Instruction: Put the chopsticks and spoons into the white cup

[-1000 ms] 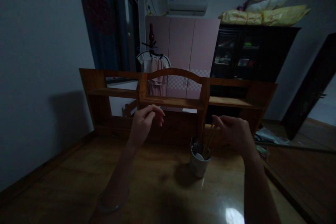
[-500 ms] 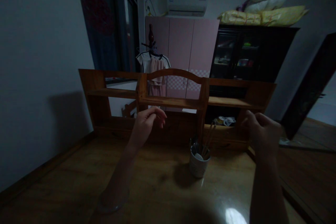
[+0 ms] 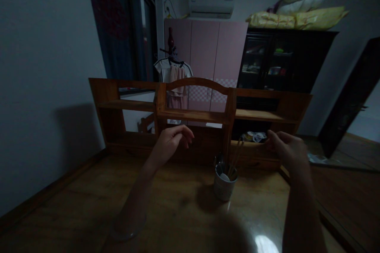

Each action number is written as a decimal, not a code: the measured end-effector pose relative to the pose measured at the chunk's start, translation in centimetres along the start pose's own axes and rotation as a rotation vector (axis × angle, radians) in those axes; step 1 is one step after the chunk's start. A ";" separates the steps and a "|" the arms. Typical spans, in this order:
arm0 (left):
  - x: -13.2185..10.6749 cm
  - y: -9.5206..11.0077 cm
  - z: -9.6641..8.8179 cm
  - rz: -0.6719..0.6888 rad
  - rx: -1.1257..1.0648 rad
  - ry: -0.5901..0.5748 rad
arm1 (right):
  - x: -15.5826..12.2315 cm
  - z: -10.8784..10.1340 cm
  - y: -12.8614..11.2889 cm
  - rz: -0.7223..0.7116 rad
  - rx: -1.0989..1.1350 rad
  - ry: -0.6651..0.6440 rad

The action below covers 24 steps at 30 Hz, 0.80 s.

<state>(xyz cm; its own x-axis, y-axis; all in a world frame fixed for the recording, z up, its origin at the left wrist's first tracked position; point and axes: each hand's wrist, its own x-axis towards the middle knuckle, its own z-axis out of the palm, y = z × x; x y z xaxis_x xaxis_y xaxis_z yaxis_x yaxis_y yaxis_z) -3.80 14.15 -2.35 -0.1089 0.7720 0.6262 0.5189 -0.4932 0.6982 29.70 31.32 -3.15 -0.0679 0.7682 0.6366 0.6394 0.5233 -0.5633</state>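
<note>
Hovering over the tabletop [image 3: 74, 205], the left hand [image 3: 170, 142] is loosely curled, fingers apart and holding nothing. Right of it a cup [image 3: 225, 187] stands on the wood, chopsticks [image 3: 236, 156] and a spoon [image 3: 225, 176] upright inside, touched by neither hand. Farther right, the right hand [image 3: 286, 148] hangs apart, fingers half curled; whether they pinch anything I cannot tell.

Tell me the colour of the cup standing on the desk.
White cup, with faint darker markings; it shows in the head view, though dimly.
</note>
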 end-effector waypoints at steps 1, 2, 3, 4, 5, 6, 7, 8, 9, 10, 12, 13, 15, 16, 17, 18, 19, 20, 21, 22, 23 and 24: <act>0.0 0.0 0.0 0.000 0.004 -0.020 | 0.0 0.0 -0.1 0.024 0.019 -0.007; 0.0 -0.1 0.1 0.000 0.005 -0.037 | 0.0 0.0 -0.2 0.042 0.034 -0.008; 0.0 -0.1 0.1 0.002 0.006 -0.050 | 0.0 0.0 -0.3 0.053 0.043 -0.007; 0.0 -0.1 0.2 0.004 0.009 -0.060 | 0.0 0.0 -0.3 0.054 0.043 -0.008; 0.0 0.0 0.3 0.007 0.017 -0.068 | 0.0 0.1 -0.3 0.055 0.042 -0.013; -0.1 0.0 0.4 0.013 0.032 -0.079 | 0.0 0.1 -0.3 0.055 0.038 -0.018; -0.1 0.1 0.5 0.021 0.055 -0.093 | 0.0 0.1 -0.3 0.054 0.032 -0.022; -0.1 0.1 0.7 0.030 0.087 -0.113 | 0.1 0.1 -0.3 0.049 0.026 -0.027; -0.1 0.2 0.9 0.040 0.122 -0.136 | 0.1 0.2 -0.3 0.041 0.022 -0.033; -0.1 0.2 1.2 0.049 0.157 -0.160 | 0.1 0.2 -0.2 0.031 0.021 -0.035; -0.2 0.1 1.9 0.056 0.210 -0.206 | 0.2 0.3 -0.2 0.019 0.020 -0.036; -0.2 -0.1 2.4 0.054 0.221 -0.231 | 0.2 0.4 -0.1 0.015 0.020 -0.037; -0.3 -0.6 3.3 0.054 0.225 -0.282 | 0.2 0.5 -0.1 0.008 0.011 -0.037; -0.3 -0.9 3.8 0.056 0.231 -0.307 | 0.2 0.5 -0.1 0.005 0.006 -0.036; -0.4 -1.2 4.2 0.060 0.243 -0.327 | 0.2 0.5 -0.2 0.003 0.002 -0.036; -0.5 -1.4 4.6 0.065 0.260 -0.343 | 0.2 0.5 -0.2 0.006 0.000 -0.037; -0.5 -1.7 5.0 0.067 0.281 -0.356 | 0.1 0.5 -0.2 0.012 -0.001 -0.038; -0.6 -1.9 5.3 0.069 0.300 -0.367 | 0.1 0.5 -0.3 0.019 -0.001 -0.039; -0.6 -2.1 5.5 0.070 0.317 -0.375 | 0.1 0.5 -0.3 0.024 -0.001 -0.042; -0.7 -2.3 5.8 0.071 0.330 -0.383 | 0.1 0.4 -0.3 0.026 0.001 -0.045; -0.7 -2.5 6.0 0.072 0.339 -0.391 | 0.1 0.4 -0.3 0.026 0.002 -0.050; -0.7 -2.8 6.3 0.072 0.343 -0.398 | 0.1 0.4 -0.2 0.023 0.001 -0.054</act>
<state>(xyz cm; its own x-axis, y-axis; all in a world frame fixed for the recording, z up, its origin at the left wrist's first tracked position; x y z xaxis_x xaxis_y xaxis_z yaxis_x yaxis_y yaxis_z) 0.14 17.47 -6.90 0.2330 0.8663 0.4418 0.7678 -0.4427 0.4632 29.24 31.48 -3.17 -0.0948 0.7989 0.5939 0.6402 0.5058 -0.5782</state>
